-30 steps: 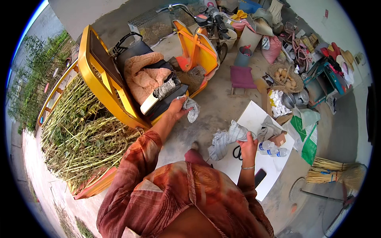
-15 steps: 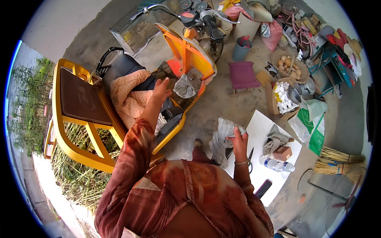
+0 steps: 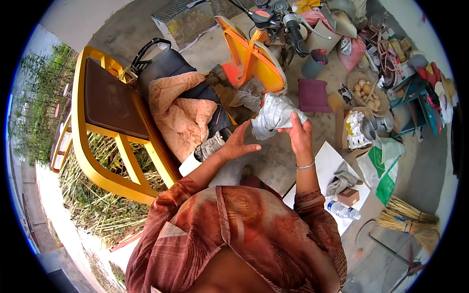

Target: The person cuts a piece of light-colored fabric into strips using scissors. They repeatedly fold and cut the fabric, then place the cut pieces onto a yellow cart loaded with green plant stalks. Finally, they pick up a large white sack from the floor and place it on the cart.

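My right hand (image 3: 298, 136) pinches a pale grey checked cloth (image 3: 274, 117), which is bunched up beside the orange front panel (image 3: 266, 63) of a yellow three-wheeled vehicle. Just left of the cloth is my left hand (image 3: 236, 145), its fingers spread and nothing in them; whether a fingertip touches the cloth I cannot tell. Behind my left wrist, a striped grey cloth bundle (image 3: 210, 145) sits at the edge of the vehicle. A peach dotted blanket (image 3: 183, 107) lies over the black seat (image 3: 168, 66). Another grey crumpled cloth or bag (image 3: 248, 95) rests in the footwell.
Handlebars (image 3: 295, 36) rise at the vehicle's front. A purple stool (image 3: 313, 96), a grey bucket (image 3: 314, 63) and a basket of round tan items (image 3: 366, 93) stand beyond. On the right, a white board (image 3: 325, 163) bears a grey cloth, a small brown box (image 3: 348, 197) and plastic bottles (image 3: 343, 210).
My right hand has lifted the cloth up and forward, from over the white board to beside the front panel. My left hand has drawn back from the footwell toward the cloth. The view has shifted.
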Demonstrator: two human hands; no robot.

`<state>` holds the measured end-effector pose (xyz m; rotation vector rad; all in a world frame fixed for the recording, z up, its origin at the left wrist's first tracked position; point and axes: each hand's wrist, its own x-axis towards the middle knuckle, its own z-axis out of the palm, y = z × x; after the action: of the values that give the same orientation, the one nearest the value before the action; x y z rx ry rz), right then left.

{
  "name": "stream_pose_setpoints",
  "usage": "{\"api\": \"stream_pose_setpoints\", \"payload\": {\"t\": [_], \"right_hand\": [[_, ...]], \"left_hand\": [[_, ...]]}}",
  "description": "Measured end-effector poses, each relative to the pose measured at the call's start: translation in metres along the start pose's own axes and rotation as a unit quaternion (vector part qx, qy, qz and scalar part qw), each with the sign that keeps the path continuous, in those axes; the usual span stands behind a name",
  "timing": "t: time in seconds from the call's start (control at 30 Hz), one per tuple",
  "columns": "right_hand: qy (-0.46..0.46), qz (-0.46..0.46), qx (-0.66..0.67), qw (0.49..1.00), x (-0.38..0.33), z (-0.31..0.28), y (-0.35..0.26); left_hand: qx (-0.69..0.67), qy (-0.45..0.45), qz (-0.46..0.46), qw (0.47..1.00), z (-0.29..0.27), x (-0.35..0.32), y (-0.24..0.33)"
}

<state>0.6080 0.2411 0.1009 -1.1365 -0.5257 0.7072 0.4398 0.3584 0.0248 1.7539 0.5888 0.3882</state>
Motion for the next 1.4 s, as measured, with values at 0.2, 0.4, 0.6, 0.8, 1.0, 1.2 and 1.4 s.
{"api": "stream_pose_setpoints", "payload": {"t": [0.2, 0.4, 0.6, 0.8, 1.0, 1.2, 1.4], "right_hand": [[-0.040, -0.067, 0.025, 0.997, -0.013, 0.041, -0.040], [0.130, -0.091, 0.144, 0.977, -0.004, -0.032, -0.047], [0.195, -0.043, 0.276, 0.940, -0.023, -0.058, -0.022], [0.189, 0.119, 0.016, 0.975, -0.049, -0.080, 0.025], [0.001, 0.222, -0.201, 0.954, -0.109, -0.052, 0.106], [-0.028, 0.112, -0.276, 0.954, -0.124, -0.022, 0.170], [0.168, -0.121, -0.496, 0.843, -0.059, -0.006, 0.149]], "left_hand": [[-0.217, 0.040, -0.041, 0.975, -0.013, 0.026, -0.004], [-0.347, -0.032, -0.055, 0.936, -0.063, 0.026, 0.011], [-0.346, -0.051, -0.050, 0.935, -0.078, 0.030, 0.029], [-0.503, -0.042, -0.125, 0.854, -0.068, 0.033, 0.059], [-0.558, -0.077, -0.111, 0.819, -0.066, 0.036, 0.094], [-0.596, -0.051, -0.100, 0.795, -0.054, 0.043, 0.146], [-0.620, 0.001, -0.095, 0.779, -0.051, 0.058, 0.165]]}}
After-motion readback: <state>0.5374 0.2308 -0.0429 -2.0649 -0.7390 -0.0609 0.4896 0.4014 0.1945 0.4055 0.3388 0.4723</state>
